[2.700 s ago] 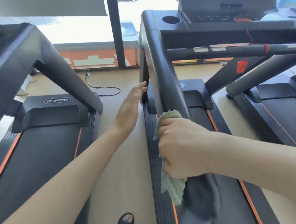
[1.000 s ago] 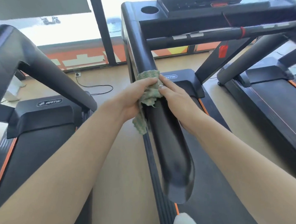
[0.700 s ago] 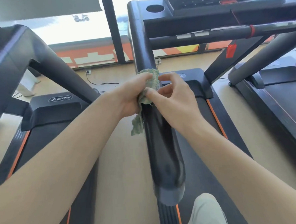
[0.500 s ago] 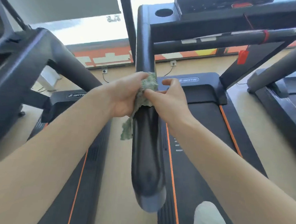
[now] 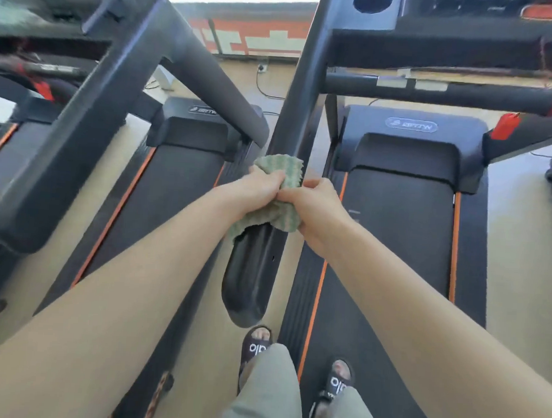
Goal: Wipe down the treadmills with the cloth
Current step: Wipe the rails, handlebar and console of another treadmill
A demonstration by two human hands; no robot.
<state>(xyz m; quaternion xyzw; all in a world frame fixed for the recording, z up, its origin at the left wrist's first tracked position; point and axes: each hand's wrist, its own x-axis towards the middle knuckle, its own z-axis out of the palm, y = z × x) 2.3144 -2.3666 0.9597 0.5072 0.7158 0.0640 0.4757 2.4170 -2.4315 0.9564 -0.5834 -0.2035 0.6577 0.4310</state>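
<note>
One green cloth point(image 5: 277, 194) sits at the centre of the frame, draped over the black handrail point(image 5: 259, 256) of the treadmill on the right point(image 5: 398, 221). Both hands clamp on it: the left hand point(image 5: 258, 188) curls round its left side, the right hand point(image 5: 313, 207) pinches its right edge, and the two are almost touching. A second treadmill point(image 5: 180, 172) stands at centre left, and part of a third point(image 5: 2, 149) shows at the far left edge. Each of the two nearer motor covers carries an oval logo, too blurred to read. At the bottom of the frame are two black sandals point(image 5: 256, 347), each marked "olo" in white. One round cup holder point(image 5: 372, 1) sits in the console at upper right.
</note>
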